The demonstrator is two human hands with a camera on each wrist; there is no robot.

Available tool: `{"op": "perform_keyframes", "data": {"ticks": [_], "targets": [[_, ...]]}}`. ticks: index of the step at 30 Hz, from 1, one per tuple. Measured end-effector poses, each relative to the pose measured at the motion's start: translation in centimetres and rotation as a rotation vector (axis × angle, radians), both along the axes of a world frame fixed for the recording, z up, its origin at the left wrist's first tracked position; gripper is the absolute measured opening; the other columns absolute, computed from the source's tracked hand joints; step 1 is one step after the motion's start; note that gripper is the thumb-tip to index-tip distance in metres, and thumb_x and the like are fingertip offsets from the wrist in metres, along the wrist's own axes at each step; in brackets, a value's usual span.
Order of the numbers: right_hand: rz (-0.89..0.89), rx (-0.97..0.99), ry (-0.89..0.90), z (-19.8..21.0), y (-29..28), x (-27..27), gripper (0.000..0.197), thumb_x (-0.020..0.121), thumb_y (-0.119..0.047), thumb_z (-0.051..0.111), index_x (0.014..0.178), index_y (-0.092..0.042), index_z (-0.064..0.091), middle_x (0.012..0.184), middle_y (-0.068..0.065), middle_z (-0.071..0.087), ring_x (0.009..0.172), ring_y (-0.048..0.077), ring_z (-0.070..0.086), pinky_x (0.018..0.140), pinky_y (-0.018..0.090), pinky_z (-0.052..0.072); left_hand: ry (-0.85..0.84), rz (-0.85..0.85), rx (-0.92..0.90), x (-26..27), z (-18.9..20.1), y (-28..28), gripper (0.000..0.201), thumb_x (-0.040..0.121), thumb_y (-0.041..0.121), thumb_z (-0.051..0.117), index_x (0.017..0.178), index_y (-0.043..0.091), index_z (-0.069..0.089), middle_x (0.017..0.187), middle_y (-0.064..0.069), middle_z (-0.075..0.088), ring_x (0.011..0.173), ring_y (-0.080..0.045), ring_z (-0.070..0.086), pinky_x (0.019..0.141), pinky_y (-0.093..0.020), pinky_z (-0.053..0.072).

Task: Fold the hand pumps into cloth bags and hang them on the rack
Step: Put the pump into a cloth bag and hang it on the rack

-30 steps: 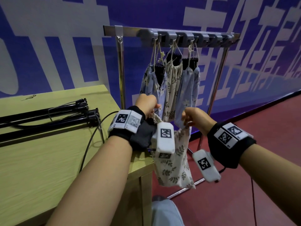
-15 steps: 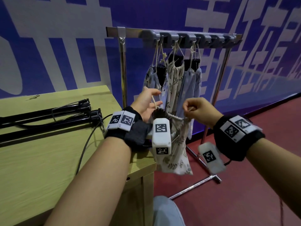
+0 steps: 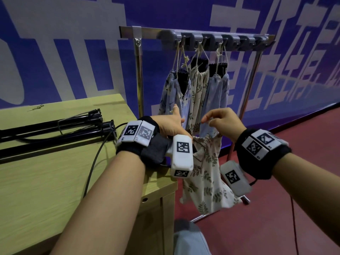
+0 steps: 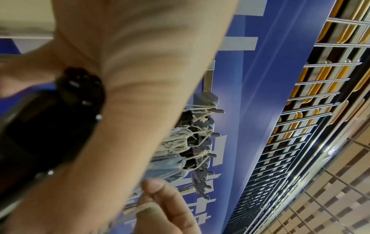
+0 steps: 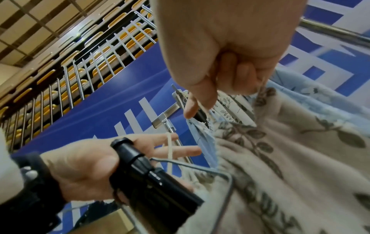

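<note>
A leaf-print cloth bag [image 3: 207, 181] hangs between my hands in front of the rack [image 3: 156, 33]. A black hand pump [image 5: 152, 177] stands in its mouth. My left hand [image 3: 171, 124] holds the pump top against its palm. Its upper fingers are straight, and the pale drawstring [image 5: 169, 147] runs across them. My right hand [image 3: 224, 122] pinches the drawstring between thumb and forefinger at the bag's rim, with its other fingers curled. Three filled bags [image 3: 198, 92] hang from the rack's left hooks. The pump's lower part is hidden in the cloth.
A wooden table [image 3: 46, 172] stands at the left with folded black pumps [image 3: 55, 129] and a black cable [image 3: 93, 162] on it. The rack's right-hand hooks [image 3: 253, 40] carry nothing. Its base bar [image 3: 200, 217] rests on the red floor.
My left hand's fingers have spread from a closed grip to straight. The right hand has lifted the drawstring, and the bag has risen a little.
</note>
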State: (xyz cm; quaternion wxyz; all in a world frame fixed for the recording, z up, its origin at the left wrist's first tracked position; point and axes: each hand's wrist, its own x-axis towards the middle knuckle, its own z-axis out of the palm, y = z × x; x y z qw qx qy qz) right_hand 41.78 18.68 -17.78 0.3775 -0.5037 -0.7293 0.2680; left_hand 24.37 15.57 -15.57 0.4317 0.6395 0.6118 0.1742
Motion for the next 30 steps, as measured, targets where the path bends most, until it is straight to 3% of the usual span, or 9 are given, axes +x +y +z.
{"op": "perform_keyframes", "data": {"ticks": [2, 4, 6, 10, 15, 19, 23, 27, 30], "targets": [[0.054, 0.02, -0.225, 0.4, -0.4, 0.4, 0.038, 0.079, 0.014, 0.042, 0.072, -0.01, 0.069, 0.04, -0.012, 0.051, 0.032, 0.002, 0.042, 0.035, 0.008, 0.028, -0.004, 0.068, 0.034, 0.0, 0.2, 0.1, 0.099, 0.08, 0.014, 0.07, 0.147, -0.005, -0.001, 0.116, -0.017, 0.06, 0.092, -0.022, 0.066, 0.072, -0.03, 0.055], [0.153, 0.023, -0.547, 0.6, -0.9, 0.6, 0.038, 0.078, 0.011, 0.044, 0.082, -0.011, 0.074, 0.05, -0.014, 0.058, 0.039, 0.0, 0.048, 0.038, 0.008, 0.031, -0.061, 0.193, 0.148, 0.1, 0.3, 0.0, 0.022, 0.081, 0.007, 0.064, 0.099, -0.004, 0.056, 0.069, -0.011, 0.054, 0.051, -0.014, 0.056, 0.041, -0.02, 0.043], [0.198, 0.04, -0.808, 0.7, -1.3, 0.6, 0.031, 0.079, 0.004, 0.049, 0.087, -0.01, 0.075, 0.071, -0.003, 0.067, 0.053, 0.004, 0.053, 0.048, 0.015, 0.041, -0.164, 0.322, 0.223, 0.1, 0.3, 0.0, 0.015, 0.081, 0.001, 0.059, 0.07, 0.002, 0.048, 0.065, -0.011, 0.049, 0.055, -0.019, 0.054, 0.035, -0.019, 0.043], [0.237, 0.095, -1.002, 0.6, -1.9, -0.1, 0.025, 0.073, 0.0, 0.054, 0.071, -0.022, 0.066, 0.062, -0.01, 0.055, 0.056, 0.009, 0.046, 0.048, 0.018, 0.034, -0.293, 0.467, 0.221, 0.1, -0.1, 0.4, 0.013, 0.079, 0.002, 0.061, 0.086, -0.001, 0.05, 0.089, -0.018, 0.056, 0.083, -0.031, 0.062, 0.039, -0.026, 0.052], [0.232, 0.228, -0.552, 1.6, -1.2, 0.2, 0.03, 0.076, 0.011, 0.053, 0.07, -0.011, 0.071, 0.06, -0.008, 0.058, 0.058, 0.002, 0.054, 0.059, 0.013, 0.041, -0.158, 0.393, 0.179, -0.3, -0.5, 0.9, 0.024, 0.085, 0.017, 0.063, 0.093, 0.003, 0.044, 0.089, -0.01, 0.053, 0.071, -0.02, 0.056, 0.044, -0.027, 0.044], [0.094, 0.266, -0.413, 0.7, -0.4, 0.5, 0.014, 0.092, -0.008, 0.054, 0.091, -0.016, 0.066, 0.074, -0.003, 0.048, 0.067, 0.006, 0.046, 0.067, 0.021, 0.033, -0.296, 0.405, 0.231, 0.0, -0.1, 1.0, 0.081, 0.069, 0.041, 0.065, 0.131, -0.006, 0.042, 0.12, -0.022, 0.058, 0.104, -0.032, 0.059, 0.072, -0.035, 0.048], [-0.141, 0.131, -0.211, -0.5, 0.8, 1.4, 0.023, 0.091, -0.024, 0.06, 0.074, -0.01, 0.066, 0.066, 0.007, 0.056, 0.06, 0.014, 0.052, 0.055, 0.026, 0.039, -0.699, 0.467, 0.24, 0.3, 0.6, 0.8, 0.012, 0.087, 0.023, 0.054, 0.082, 0.013, 0.056, 0.084, -0.002, 0.058, 0.067, -0.012, 0.045, 0.065, -0.028, 0.035], [0.012, -0.139, 0.376, -0.9, -0.3, 0.1, 0.025, 0.097, -0.017, 0.049, 0.075, -0.009, 0.059, 0.072, 0.009, 0.064, 0.061, 0.013, 0.061, 0.062, 0.023, 0.052, -0.812, 0.403, 0.248, 0.4, 0.4, 1.1, 0.031, 0.08, 0.003, 0.058, 0.104, 0.006, 0.039, 0.113, -0.012, 0.045, 0.081, -0.013, 0.05, 0.07, -0.03, 0.042], [0.098, -0.247, 0.375, -0.6, -1.0, -1.3, 0.026, 0.1, -0.013, 0.042, 0.077, -0.009, 0.053, 0.074, 0.007, 0.061, 0.057, 0.01, 0.061, 0.055, 0.017, 0.051, -0.722, 0.369, 0.227, 0.7, 0.0, 1.0, 0.033, 0.074, -0.002, 0.057, 0.099, 0.006, 0.038, 0.125, -0.015, 0.03, 0.085, -0.015, 0.046, 0.064, -0.028, 0.043]]}}
